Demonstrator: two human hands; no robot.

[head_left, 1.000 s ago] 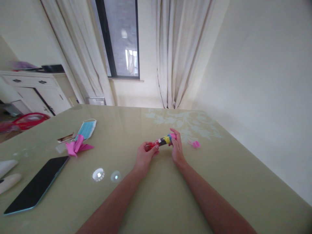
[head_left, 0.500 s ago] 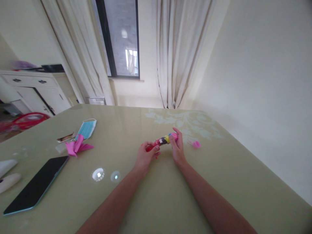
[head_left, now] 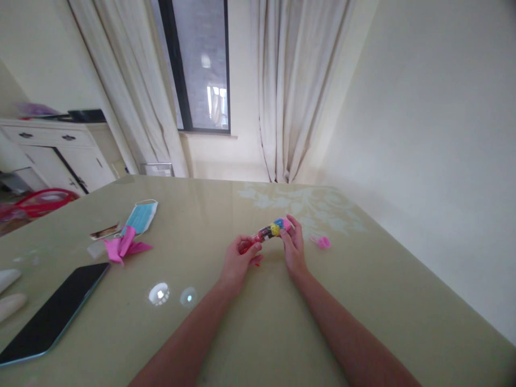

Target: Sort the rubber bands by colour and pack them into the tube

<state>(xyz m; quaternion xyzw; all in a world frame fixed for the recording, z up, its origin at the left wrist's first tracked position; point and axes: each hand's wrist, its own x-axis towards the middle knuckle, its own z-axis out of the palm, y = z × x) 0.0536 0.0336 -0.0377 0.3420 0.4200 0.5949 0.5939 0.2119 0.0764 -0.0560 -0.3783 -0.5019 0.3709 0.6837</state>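
Above the tabletop, a slim tube (head_left: 266,233) with red, black, yellow, blue and pink sections is held at a slant, its pink end higher and to the right. My left hand (head_left: 237,260) is closed round its red end. The thumb and fingers of my right hand (head_left: 295,250) grip the blue and pink end. What the tube contains is too small to make out. A small pink piece (head_left: 323,242), perhaps a cap with a thin loop, lies on the table just right of my right hand.
On the glossy table (head_left: 242,344), a pink folded-paper bird (head_left: 126,246) touches a blue face mask (head_left: 141,216). A black tablet (head_left: 58,306) lies at the left, with two white objects (head_left: 10,306) beside it. A wall (head_left: 443,161) runs along the right edge.
My right thumb and fingers have shifted on the tube, and the tube has turned a little, showing more of its blue section. The view has tilted slightly.
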